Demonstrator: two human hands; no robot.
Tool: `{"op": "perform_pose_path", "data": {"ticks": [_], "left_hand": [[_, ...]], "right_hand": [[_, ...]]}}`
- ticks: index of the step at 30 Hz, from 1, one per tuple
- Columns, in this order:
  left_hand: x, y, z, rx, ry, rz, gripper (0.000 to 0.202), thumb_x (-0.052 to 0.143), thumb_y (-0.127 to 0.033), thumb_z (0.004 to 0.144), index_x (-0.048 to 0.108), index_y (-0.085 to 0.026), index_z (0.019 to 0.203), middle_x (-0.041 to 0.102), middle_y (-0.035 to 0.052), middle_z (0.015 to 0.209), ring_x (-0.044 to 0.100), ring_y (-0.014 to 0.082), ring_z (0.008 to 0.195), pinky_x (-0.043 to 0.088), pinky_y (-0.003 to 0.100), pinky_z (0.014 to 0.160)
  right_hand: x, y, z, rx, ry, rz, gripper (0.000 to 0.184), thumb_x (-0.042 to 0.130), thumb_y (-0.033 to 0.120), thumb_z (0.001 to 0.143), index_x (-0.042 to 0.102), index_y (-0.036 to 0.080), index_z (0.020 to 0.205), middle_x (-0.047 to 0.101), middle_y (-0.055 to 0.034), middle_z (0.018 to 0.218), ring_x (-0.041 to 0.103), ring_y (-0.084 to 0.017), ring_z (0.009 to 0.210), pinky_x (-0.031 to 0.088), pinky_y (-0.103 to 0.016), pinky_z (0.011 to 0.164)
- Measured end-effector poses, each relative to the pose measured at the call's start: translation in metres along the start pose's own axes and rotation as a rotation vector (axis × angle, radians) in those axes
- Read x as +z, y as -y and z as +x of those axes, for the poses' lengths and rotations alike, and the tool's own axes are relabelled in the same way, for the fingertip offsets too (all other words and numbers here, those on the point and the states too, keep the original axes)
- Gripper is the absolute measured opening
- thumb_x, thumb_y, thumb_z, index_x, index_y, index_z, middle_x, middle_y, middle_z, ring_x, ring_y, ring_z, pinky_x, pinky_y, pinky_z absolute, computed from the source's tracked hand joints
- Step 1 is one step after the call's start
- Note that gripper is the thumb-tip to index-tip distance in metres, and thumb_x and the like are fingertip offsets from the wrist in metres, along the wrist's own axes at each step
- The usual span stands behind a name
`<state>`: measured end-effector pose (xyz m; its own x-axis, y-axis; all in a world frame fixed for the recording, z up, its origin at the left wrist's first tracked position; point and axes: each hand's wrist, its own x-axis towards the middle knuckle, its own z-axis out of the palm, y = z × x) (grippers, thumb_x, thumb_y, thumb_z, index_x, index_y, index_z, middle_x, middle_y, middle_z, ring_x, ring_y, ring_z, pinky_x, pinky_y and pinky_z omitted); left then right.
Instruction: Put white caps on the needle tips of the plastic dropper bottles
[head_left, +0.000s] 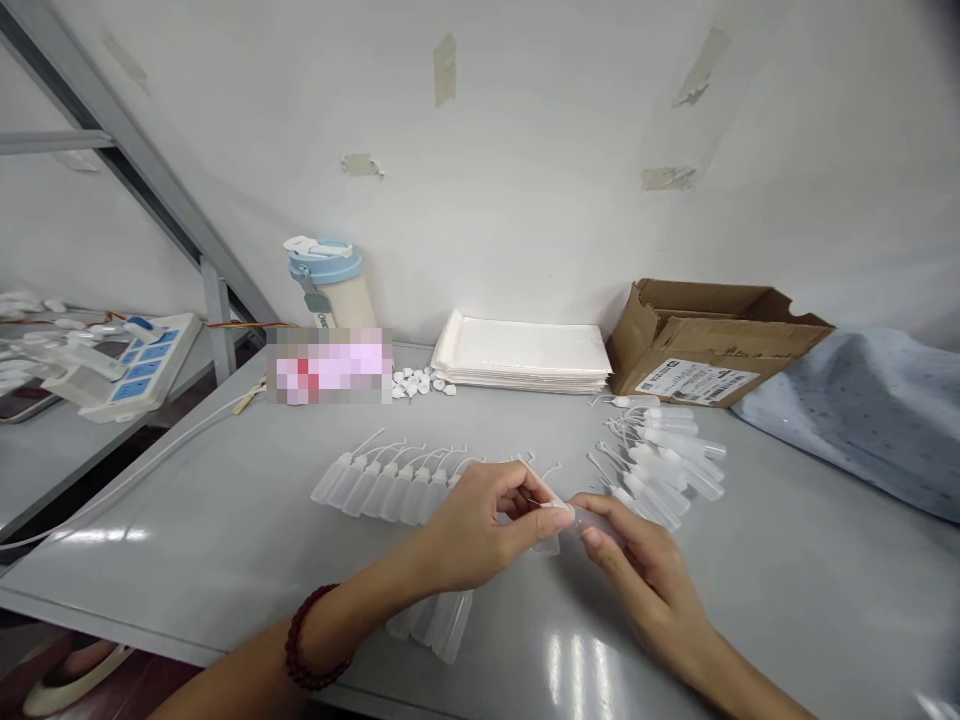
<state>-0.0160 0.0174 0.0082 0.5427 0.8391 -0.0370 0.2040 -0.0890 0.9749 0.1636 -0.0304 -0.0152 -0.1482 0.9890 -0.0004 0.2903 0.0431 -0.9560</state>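
Head view: clear bottle (pixel 594 524) held between left hand (pixel 480 525) and right hand (pixel 652 565), above grey worktop (pixel 217 520).
Left hand: thumb and fingers pinched at bottle's white top end.
Right hand: grasping bottle body.
Bottle row (pixel 386 490): on worktop, partly hidden by left hand.
Bottle pile (pixel 671 460): right side, before cardboard box (pixel 720 345).

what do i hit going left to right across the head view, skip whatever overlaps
White device with blue panels → blue-lidded tumbler → left hand → right hand → bluish cloth
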Motion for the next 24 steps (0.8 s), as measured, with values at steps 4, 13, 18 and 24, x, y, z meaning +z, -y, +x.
{"op": "perform_pose_path", "data": {"ticks": [4, 13, 18, 24], "left_hand": [[0.0013, 0.0094, -0.0001, 0.194, -0.024, 0.195, 0.012, 0.058, -0.025, 0.083, 0.061, -0.013, 0.083, 0.062, 0.0028, 0.074, 0.057, 0.0117, 0.066, 0.048, 0.024, 0.064], [-0.007, 0.0027, -0.003, 0.218, 0.04, 0.269, 0.01, 0.059, -0.023, 0.082, 0.064, -0.015, 0.085, 0.063, 0.0015, 0.076, 0.057, 0.0118, 0.07, 0.045, 0.023, 0.068], [-0.0058, 0.0024, 0.001, 0.066, 0.091, 0.127, 0.012, 0.057, -0.024, 0.083, 0.066, -0.017, 0.088, 0.065, 0.0022, 0.084, 0.06, 0.0136, 0.078, 0.05, 0.025, 0.073], [-0.0034, 0.0042, -0.0014, 0.178, 0.075, 0.229, 0.01, 0.056, -0.021, 0.084, 0.064, -0.015, 0.083, 0.064, 0.0023, 0.077, 0.058, 0.0121, 0.07, 0.048, 0.023, 0.065]], "right_hand": [[0.0025, -0.0056, 0.0059, 0.262, 0.158, 0.386, 0.038, 0.049, 0.054, 0.084, 0.051, 0.018, 0.073, 0.027, 0.0075, 0.053, 0.02, -0.007, 0.045, 0.017, -0.022, 0.042], [-0.0044, 0.0008, 0.002, 0.053, 0.188, 0.146, 0.027, 0.045, 0.042, 0.091, 0.056, 0.018, 0.088, 0.043, 0.0031, 0.061, 0.034, -0.01, 0.051, 0.027, -0.023, 0.048], [-0.0067, -0.0025, -0.0007, -0.244, 0.108, -0.212, 0.025, 0.043, 0.027, 0.091, 0.055, 0.021, 0.112, 0.061, -0.007, 0.089, 0.052, -0.018, 0.068, 0.038, -0.029, 0.063], [-0.0043, 0.0012, 0.0014, 0.061, 0.171, 0.106, 0.028, 0.046, 0.043, 0.09, 0.06, 0.018, 0.086, 0.043, 0.0035, 0.058, 0.036, -0.01, 0.05, 0.027, -0.023, 0.049]]}}
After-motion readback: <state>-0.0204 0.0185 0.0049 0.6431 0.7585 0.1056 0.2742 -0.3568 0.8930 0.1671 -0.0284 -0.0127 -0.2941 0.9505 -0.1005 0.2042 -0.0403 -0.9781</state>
